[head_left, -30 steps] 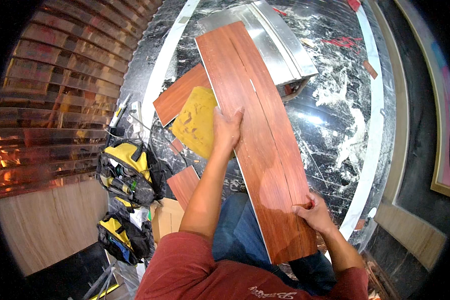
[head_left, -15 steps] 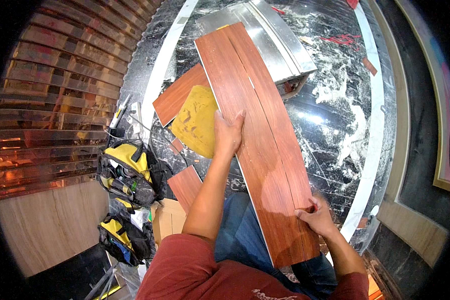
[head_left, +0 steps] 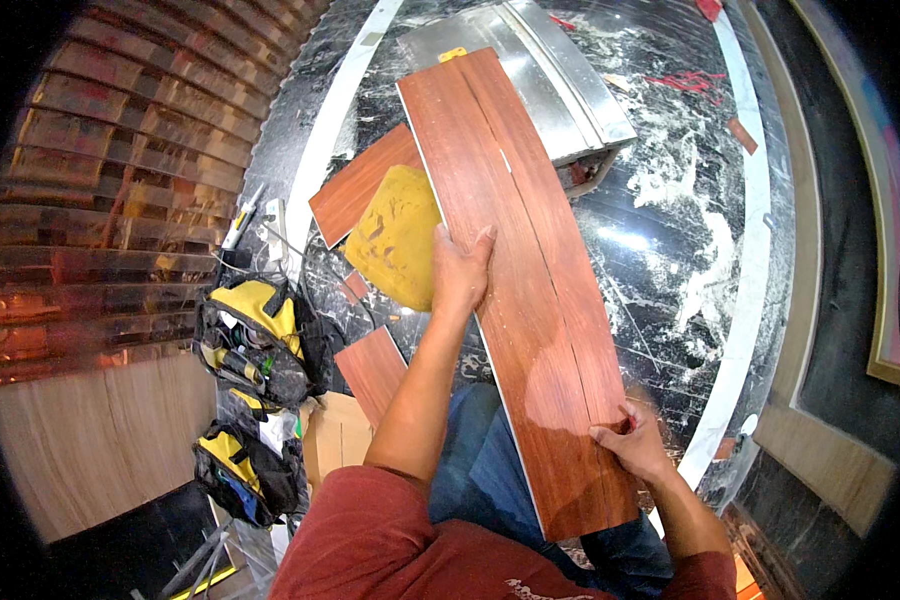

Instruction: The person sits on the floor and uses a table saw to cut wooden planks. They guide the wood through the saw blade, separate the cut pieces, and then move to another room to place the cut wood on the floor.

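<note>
A long reddish-brown wood-grain floor plank (head_left: 505, 255) lies slantwise over my jeans, its far end over a metal box-shaped unit. A dark line runs along its length, with a small white sliver near the far end; I cannot tell whether it is a cut or a joint. My left hand (head_left: 462, 268) grips the left edge midway, thumb on the face and fingers hidden beneath. At the near right edge my right hand (head_left: 635, 440) is closed on the plank, thumb on its face. Its other fingers are partly hidden and blurred.
A yellow pad (head_left: 390, 240) and a plank piece (head_left: 360, 185) lie left of the plank. The metal unit (head_left: 560, 90) stands beyond it. Two black-and-yellow tool bags (head_left: 260, 330) and a cardboard box (head_left: 335, 435) sit at my left. Red strips (head_left: 685, 83) litter the dark marbled floor.
The plank's far end has shifted slightly right and toward me. Both hands keep their grip, the left one moving slightly with the plank.
</note>
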Tool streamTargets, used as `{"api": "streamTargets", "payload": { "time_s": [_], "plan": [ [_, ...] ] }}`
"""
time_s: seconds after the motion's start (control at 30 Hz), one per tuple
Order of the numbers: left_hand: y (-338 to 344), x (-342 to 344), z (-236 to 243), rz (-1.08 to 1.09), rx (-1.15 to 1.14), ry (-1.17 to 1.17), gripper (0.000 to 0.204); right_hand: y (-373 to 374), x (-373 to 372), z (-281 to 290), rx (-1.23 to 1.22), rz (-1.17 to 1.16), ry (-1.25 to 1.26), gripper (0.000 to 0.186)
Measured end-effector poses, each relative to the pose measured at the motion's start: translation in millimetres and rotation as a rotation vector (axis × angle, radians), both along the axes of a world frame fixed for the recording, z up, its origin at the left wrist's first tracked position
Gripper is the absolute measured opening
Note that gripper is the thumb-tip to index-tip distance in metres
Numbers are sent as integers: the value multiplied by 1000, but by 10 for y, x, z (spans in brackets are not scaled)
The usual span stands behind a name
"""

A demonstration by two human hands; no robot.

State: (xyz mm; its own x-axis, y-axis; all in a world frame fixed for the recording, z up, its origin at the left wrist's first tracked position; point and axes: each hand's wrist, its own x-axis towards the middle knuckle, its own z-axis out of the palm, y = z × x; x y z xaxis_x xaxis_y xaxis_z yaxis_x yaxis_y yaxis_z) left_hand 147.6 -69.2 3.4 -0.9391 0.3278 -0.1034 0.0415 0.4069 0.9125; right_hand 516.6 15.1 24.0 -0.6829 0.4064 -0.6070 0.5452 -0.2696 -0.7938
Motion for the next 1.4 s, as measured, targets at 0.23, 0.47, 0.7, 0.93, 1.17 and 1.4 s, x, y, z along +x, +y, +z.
{"api": "streamTargets", "payload": {
  "time_s": [0.23,0.47,0.7,0.93,1.17,1.4],
  "plan": [
    [-37,51,-70,-9,23,-14,56,-36,10,65,29,6,-2,49],
    [-55,101,-93,-1,58,-57,55,-80,130,53,5,-3,-110,57],
    [-77,141,-231,-4,24,17,55,-68,266,-4,-8,5,-134,57],
    [-131,275,-169,-25,22,31,54,-124,324,91,-8,-10,-87,51],
    [-143,328,-105,-10,-3,1,56,-110,246,254,12,42,-106,45],
    [-90,138,-257,-14,132,7,52,-132,191,148,-12,-67,-27,40]
  ]
}}
